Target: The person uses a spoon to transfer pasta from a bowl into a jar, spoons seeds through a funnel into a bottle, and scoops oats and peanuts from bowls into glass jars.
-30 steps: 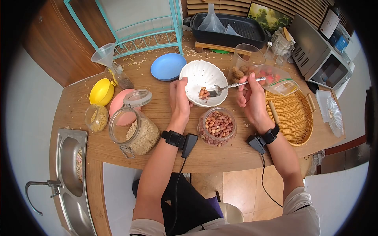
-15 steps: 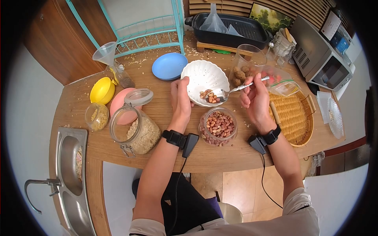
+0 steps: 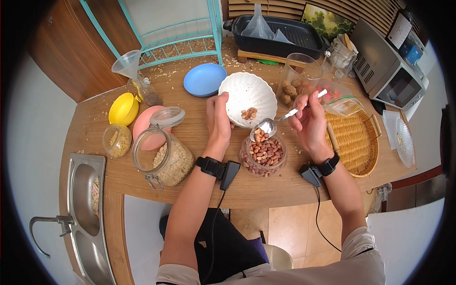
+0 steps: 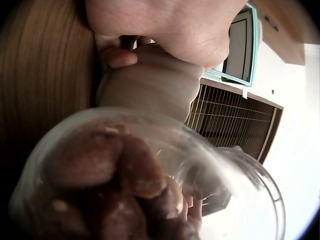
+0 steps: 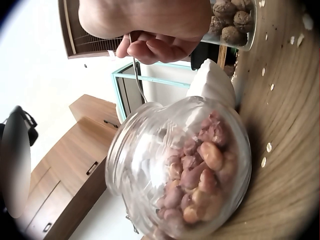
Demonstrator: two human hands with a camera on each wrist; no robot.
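Note:
The left hand point(image 3: 219, 121) grips the left side of a white fluted bowl point(image 3: 248, 95), tilted toward the person, with a few peanuts point(image 3: 249, 113) low inside. Between the fingers of the right hand point(image 3: 311, 121) is the handle of a metal spoon point(image 3: 264, 128). Several peanuts lie in the spoon's bowl, which is over the back rim of a glass jar of peanuts point(image 3: 264, 154). In the left wrist view the left hand point(image 4: 160, 25) holds the bowl point(image 4: 150, 85) behind the jar. The right wrist view shows the right hand point(image 5: 150, 25) above the jar point(image 5: 200, 165).
An open jar of oats point(image 3: 173, 166) stands left of the left forearm, near a pink plate point(image 3: 142, 124). Behind are a blue plate point(image 3: 204, 80) and a glass of walnuts point(image 3: 290, 90). A wicker basket point(image 3: 351, 142) lies right of the right hand. Oat flakes are scattered on the table.
The spoon has moved from inside the bowl toward the person, to the jar, with peanuts in it. Some peanuts remain in the bowl. The left hand has shifted only slightly.

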